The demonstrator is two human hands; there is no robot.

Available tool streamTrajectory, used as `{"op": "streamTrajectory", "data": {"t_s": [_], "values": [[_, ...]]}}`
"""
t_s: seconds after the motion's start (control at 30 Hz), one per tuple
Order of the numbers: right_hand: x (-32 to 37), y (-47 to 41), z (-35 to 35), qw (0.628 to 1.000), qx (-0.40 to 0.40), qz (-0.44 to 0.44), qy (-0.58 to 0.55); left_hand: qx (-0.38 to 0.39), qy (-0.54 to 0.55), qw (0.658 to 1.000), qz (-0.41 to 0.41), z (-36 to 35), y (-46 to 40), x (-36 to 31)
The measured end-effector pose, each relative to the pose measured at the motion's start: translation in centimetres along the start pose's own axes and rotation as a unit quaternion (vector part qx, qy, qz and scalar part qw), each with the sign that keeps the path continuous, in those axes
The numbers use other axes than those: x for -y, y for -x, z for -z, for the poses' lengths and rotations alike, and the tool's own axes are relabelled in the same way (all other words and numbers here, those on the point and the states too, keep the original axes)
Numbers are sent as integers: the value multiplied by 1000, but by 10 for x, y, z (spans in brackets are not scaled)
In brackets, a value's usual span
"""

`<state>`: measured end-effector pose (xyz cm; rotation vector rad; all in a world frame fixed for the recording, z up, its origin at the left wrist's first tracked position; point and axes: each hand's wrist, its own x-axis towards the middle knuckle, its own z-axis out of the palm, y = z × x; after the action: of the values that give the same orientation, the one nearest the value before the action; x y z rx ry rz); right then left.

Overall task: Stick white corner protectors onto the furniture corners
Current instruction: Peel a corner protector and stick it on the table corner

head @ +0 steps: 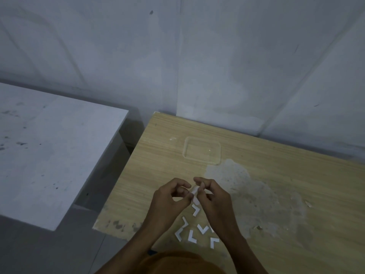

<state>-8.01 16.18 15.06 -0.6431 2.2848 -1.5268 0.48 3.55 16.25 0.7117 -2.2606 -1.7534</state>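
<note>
Both hands' grip (pixel 194 191) pinching one white corner protector (pixel 194 192) between them

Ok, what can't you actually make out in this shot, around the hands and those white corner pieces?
- Held corner protector, head view: both hands' fingers cover most of it, so any backing strip is hidden.
- Left hand and right hand: exact grip blurred in dim light.
- Loose protectors: the right forearm covers part of the cluster, so the count is uncertain.
- Clear lid or tray: which one is unclear.
- Wooden table: the frame cuts off its right corners.
</note>
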Motion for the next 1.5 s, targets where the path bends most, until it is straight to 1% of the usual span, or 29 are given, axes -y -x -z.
{"op": "streamTrajectory", "data": {"t_s": [0.07,0.2,0.4,0.5,0.6,0.7,0.83,0.87,0.93,1.03,1.1,1.5], "values": [[-1,1,0,1000,0,-22,-11,19,19,999,20,-1,-2,-1],[-1,4,1,1000,-5,-28,-7,46,33,997,61,-2,-5,-4],[0,6,1,1000,-7,-23,-8,53,69,991,104,-1,-5,-9],[-1,5,-1,1000,-15,-18,-7,42,74,989,120,-2,-4,-8],[-3,6,-3,999,-20,18,28,25,70,989,127,-2,-5,-6],[-4,7,-3,993,-19,89,74,18,67,990,124,-1,-5,-4],[-2,9,-2,984,-13,151,97,4,44,994,103,0,-5,-3],[-3,9,-2,983,-10,155,100,1,41,994,99,-1,-5,-3],[-3,10,-2,989,-14,125,81,2,38,995,94,-2,-5,-3],[-3,7,-2,998,-41,36,12,8,41,995,88,-4,-5,-5],[-2,5,-2,998,-61,8,-12,13,46,995,87,-6,-6,-5],[-15,5,3,994,-98,-23,-50,13,86,990,112,-6,-5,9]]}}
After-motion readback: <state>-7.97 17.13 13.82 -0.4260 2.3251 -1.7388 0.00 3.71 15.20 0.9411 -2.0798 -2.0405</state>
